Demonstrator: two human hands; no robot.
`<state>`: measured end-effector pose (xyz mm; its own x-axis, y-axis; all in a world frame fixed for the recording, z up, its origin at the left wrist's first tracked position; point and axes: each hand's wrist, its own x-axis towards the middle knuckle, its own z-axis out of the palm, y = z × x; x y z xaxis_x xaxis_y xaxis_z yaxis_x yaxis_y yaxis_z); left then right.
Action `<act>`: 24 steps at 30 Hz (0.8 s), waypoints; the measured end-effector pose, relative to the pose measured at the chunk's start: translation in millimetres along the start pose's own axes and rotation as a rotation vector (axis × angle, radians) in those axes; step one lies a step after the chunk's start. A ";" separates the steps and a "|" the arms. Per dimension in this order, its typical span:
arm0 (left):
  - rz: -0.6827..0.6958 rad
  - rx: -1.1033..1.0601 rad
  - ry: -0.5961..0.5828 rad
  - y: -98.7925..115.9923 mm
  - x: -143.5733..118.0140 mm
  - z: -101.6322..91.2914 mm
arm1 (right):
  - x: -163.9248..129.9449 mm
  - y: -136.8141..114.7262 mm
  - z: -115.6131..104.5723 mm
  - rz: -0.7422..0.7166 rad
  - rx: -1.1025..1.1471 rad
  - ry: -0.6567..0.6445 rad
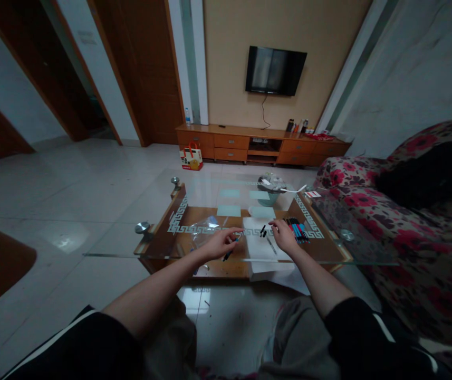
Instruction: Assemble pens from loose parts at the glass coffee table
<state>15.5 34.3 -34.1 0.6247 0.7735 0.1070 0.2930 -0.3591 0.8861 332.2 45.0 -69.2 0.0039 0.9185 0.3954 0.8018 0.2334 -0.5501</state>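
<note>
My left hand holds a dark pen with a blue part, tip pointing down toward me, over the glass coffee table. My right hand rests with its fingers curled on white paper sheets, touching a small black pen cap or piece. A thin pen part lies on the paper beside that hand. A row of several black, blue and red pens lies just right of my right hand.
A clear plastic bag lies left of my left hand. A bowl with wrappers stands at the table's far side. A floral sofa runs along the right. A low wooden TV cabinet and a gift bag stand beyond.
</note>
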 end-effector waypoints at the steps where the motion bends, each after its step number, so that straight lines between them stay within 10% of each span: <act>1: 0.000 -0.001 -0.002 0.3 -0.2 -0.2 | -0.7 2.4 1.0 -0.017 -0.039 -0.043; 8: 0.005 0.036 0.017 0.9 -0.6 -0.8 | -1.4 7.7 7.5 -0.122 -0.254 -0.192; 24: 0.002 0.011 0.012 1.7 -1.6 -1.3 | -0.3 6.6 3.9 -0.069 -0.289 -0.103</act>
<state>14.1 33.2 -32.1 0.6165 0.7791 0.1139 0.2996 -0.3659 0.8811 335.1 47.5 -75.8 -0.1054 0.9345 0.3400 0.9348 0.2097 -0.2867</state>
